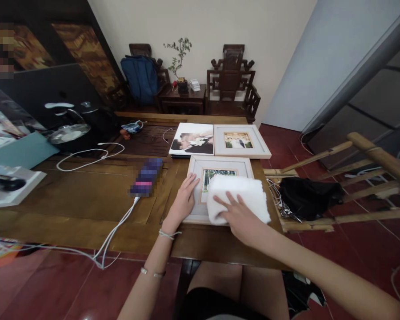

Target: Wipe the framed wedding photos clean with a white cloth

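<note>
A light wooden picture frame (pixel 191 171) with a photo in a pale mat lies flat near the table's front right. My left hand (pixel 186 195) rests on its left side, fingers stretched out and fairly flat. Over the right part of the frame, a folded white towel (pixel 250 195) covers some of the photo. My right hand (pixel 238 218) presses down on this towel, fingers spread over the top and thumb at the fold. Behind lie a second framed photo (pixel 238 140) and a photo panel (pixel 191 140), side by side.
A phone (pixel 146 178) with a white cable lies left of the frame on the wooden table (pixel 86 191). A glass-lidded pot (pixel 70 132) and a teal box (pixel 23 149) stand farther left. A bamboo rack (pixel 336 218) holding a black bag (pixel 310 195) is at the right.
</note>
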